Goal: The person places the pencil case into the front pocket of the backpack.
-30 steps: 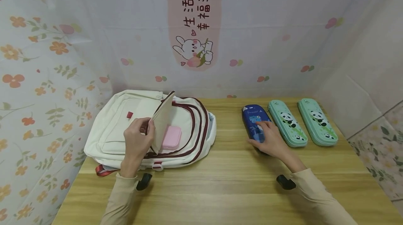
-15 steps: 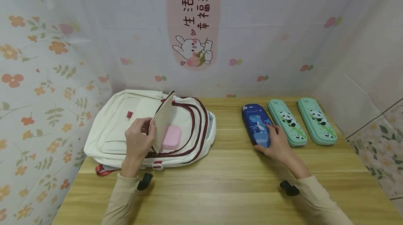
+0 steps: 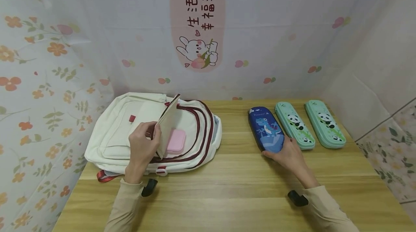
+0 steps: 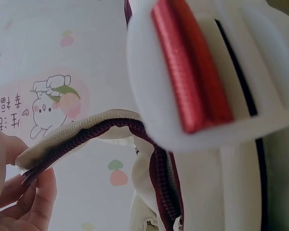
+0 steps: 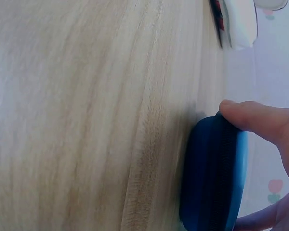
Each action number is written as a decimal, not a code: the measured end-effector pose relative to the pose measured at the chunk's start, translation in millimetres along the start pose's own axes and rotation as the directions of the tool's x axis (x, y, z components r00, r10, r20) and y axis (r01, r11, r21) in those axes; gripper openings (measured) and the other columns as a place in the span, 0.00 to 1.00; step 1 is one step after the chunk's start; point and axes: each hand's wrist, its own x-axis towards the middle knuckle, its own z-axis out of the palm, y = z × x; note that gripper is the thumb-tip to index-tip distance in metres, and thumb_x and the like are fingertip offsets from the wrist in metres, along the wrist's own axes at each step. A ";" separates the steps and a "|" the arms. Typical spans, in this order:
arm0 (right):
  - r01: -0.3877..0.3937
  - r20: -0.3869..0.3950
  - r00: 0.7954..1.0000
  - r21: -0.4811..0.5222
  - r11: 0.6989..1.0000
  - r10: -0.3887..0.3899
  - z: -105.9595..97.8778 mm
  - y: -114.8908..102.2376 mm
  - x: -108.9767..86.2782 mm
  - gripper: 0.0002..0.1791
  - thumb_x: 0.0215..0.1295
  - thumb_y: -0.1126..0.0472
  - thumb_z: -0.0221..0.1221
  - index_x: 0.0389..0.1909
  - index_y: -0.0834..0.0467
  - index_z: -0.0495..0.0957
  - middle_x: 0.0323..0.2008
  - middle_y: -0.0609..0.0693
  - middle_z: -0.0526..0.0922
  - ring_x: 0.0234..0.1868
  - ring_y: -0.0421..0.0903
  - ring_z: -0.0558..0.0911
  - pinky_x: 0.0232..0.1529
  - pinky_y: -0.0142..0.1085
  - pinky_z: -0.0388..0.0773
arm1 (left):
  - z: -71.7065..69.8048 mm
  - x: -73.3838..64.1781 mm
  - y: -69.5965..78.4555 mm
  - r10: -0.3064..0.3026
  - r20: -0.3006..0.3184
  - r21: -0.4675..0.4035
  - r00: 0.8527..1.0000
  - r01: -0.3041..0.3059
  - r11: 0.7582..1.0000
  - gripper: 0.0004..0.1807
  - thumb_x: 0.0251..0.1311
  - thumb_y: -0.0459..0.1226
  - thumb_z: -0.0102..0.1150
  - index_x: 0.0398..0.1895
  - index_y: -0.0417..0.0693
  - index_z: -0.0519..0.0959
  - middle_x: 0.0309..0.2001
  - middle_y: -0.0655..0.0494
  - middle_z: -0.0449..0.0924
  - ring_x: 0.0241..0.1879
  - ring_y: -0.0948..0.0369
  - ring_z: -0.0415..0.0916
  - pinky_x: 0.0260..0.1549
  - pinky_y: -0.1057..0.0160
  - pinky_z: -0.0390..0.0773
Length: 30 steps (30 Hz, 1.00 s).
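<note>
My left hand (image 3: 144, 144) pinches the raised front flap (image 3: 167, 125) of a white backpack (image 3: 110, 131), which lies flat on the left. In the left wrist view, thumb and fingers hold the flap's dark red zipper edge (image 4: 82, 137). Inside the opened pocket sits a pink box (image 3: 176, 141). My right hand (image 3: 290, 158) grips the near end of a dark blue dinosaur pencil case (image 3: 264, 127), thumb at its near left corner and fingers along its right side. The right wrist view shows the thumb on the end of the case (image 5: 212, 173), which rests on the table.
Two mint green panda pencil cases (image 3: 295, 125) (image 3: 325, 123) lie side by side to the right of the blue one. The wooden table (image 3: 208, 196) meets a printed curtain (image 3: 143, 55) at the back. A red strap loop (image 3: 105, 176) sticks out from the backpack's near edge.
My right hand has slid from the top of the blue pencil case to its near right end, uncovering the dinosaur picture. The left hand still holds the flap in the same place.
</note>
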 end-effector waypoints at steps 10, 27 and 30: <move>-0.008 -0.091 0.996 0.013 1.000 0.009 1.5 5.5 1.4 0.58 0.46 0.39 0.75 0.60 0.83 0.65 0.49 0.81 0.77 0.48 0.72 0.79 0.48 0.61 0.77 | -0.3 1.1 0.8 -0.001 0.005 0.015 1.000 0.001 1.000 0.04 0.57 0.27 0.64 0.34 0.33 0.85 0.24 0.45 0.81 0.20 0.54 0.79 0.25 0.73 0.74; 0.006 -0.212 0.977 0.067 0.998 0.008 -2.9 3.9 2.6 0.56 0.46 0.39 0.75 0.64 0.77 0.68 0.54 0.77 0.78 0.47 0.69 0.81 0.43 0.57 0.77 | 1.1 0.8 -3.9 0.013 -0.006 -0.005 1.000 -0.013 1.000 0.04 0.57 0.27 0.64 0.34 0.35 0.85 0.25 0.46 0.82 0.20 0.55 0.79 0.24 0.72 0.74; 0.028 -0.201 0.979 0.060 0.998 -0.015 -5.3 -1.4 3.9 0.55 0.47 0.38 0.74 0.63 0.75 0.70 0.53 0.76 0.80 0.45 0.66 0.82 0.40 0.53 0.77 | 1.3 1.2 -4.3 0.016 -0.006 -0.005 1.000 -0.016 1.000 0.04 0.57 0.27 0.64 0.33 0.35 0.85 0.25 0.46 0.82 0.21 0.55 0.79 0.24 0.71 0.74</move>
